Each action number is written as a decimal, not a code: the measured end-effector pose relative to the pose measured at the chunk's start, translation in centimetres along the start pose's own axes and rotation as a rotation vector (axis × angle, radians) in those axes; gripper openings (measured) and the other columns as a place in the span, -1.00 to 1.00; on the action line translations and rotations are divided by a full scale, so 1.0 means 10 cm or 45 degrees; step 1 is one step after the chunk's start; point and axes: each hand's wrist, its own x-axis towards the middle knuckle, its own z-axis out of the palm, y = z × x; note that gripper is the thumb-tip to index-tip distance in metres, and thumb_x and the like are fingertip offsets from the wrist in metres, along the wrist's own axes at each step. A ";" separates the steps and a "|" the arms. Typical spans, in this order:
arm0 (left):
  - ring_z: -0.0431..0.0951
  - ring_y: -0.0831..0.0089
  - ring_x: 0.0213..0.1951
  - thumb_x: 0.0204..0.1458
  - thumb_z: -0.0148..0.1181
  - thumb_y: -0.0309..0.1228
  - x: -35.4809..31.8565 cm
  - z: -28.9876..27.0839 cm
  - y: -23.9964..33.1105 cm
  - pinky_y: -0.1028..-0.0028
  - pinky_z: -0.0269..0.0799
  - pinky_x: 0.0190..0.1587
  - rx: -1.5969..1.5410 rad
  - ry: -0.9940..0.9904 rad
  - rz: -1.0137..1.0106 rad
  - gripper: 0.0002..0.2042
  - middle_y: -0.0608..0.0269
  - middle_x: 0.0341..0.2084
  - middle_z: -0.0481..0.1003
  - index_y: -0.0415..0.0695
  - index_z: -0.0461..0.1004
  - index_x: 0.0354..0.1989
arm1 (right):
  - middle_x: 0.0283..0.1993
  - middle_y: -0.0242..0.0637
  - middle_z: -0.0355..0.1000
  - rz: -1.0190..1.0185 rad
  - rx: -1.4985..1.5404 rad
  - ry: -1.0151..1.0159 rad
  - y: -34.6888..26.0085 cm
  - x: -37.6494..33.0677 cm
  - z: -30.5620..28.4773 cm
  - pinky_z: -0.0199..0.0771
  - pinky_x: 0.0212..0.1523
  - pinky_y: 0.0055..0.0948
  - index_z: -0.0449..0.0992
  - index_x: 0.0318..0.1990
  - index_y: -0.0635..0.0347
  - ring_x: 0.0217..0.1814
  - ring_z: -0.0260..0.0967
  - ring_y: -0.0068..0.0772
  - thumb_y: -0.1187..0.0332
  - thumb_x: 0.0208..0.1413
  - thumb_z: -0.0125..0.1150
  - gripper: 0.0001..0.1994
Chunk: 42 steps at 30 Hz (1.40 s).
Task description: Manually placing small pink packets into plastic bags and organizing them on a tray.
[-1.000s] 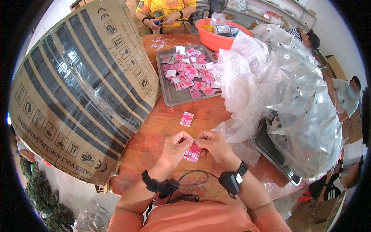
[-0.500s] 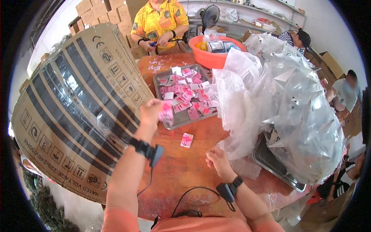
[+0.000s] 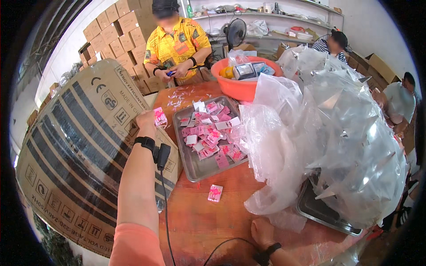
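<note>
So your left hand (image 3: 145, 120) has a pink printed card (image 3: 160, 116) pinched at the fingertips, held up in front of the top right edge of the big striped carton (image 3: 84, 155). Can't tell if the knuckles actually touch the cardboard or just hang near it. I'd call this the middle of shifting a single card: it's off the table (image 3: 199, 232), up past the left side of the metal tray (image 3: 193, 170), and not let go of yet.

Your right hand (image 3: 262, 232) is down low by the near side of the table, fingers curled in. No card shows in it, but honestly I can't tell if it's clenched or just loose, or if something small is tucked inside.

Imo the next move calls for a steady pinch and a bit of clearance over that carton edge before you open your fingers. Also watch the black cable (image 3: 166, 208) dangling from your left wrist, it could snag.

For reference, one loose card (image 3: 215, 193) lies on the wood just below the tray, and a messy heap of cards (image 3: 208, 133) fills most of the tray itself.
</note>
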 end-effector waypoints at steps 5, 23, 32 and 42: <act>0.48 0.46 -0.58 -0.14 0.09 -0.54 0.17 0.23 -0.35 0.47 0.41 -0.51 0.073 -0.017 -0.032 -0.93 0.21 -0.60 0.49 -0.25 0.48 -0.47 | -0.45 -0.08 0.37 0.096 -0.050 -0.132 0.06 0.01 0.04 0.32 -0.29 -0.08 0.39 -0.56 0.19 -0.29 0.31 0.04 0.37 -0.05 -0.01 -0.86; 0.51 0.44 -0.38 0.02 -0.04 -0.47 0.81 0.30 -1.47 0.38 0.42 -0.38 0.175 -0.272 -0.051 -0.88 0.29 -0.41 0.48 -0.14 0.45 -0.34 | -0.49 -0.16 0.36 0.091 -0.121 -0.392 0.04 0.10 -0.05 0.36 -0.40 -0.14 0.41 -0.54 0.13 -0.37 0.33 -0.02 0.35 -0.11 0.09 -0.91; 0.51 0.43 -0.45 -0.05 0.05 -0.53 0.36 0.53 -1.06 0.43 0.40 -0.45 -0.031 -0.135 -0.180 -0.90 0.22 -0.45 0.49 -0.20 0.43 -0.34 | -0.48 -0.20 0.37 0.115 -0.252 -0.195 0.06 0.04 0.10 0.36 -0.43 -0.14 0.43 -0.46 0.09 -0.41 0.34 -0.04 0.43 -0.15 0.10 -0.95; 0.50 0.45 -0.55 -0.06 0.08 -0.57 0.42 0.56 -1.12 0.48 0.40 -0.53 -0.180 -0.105 -0.169 -0.92 0.22 -0.50 0.49 -0.23 0.44 -0.37 | -0.49 -0.15 0.36 -0.054 -0.059 0.102 0.04 0.07 0.09 0.35 -0.45 -0.16 0.41 -0.45 0.13 -0.42 0.33 -0.01 0.50 -0.20 0.13 -0.91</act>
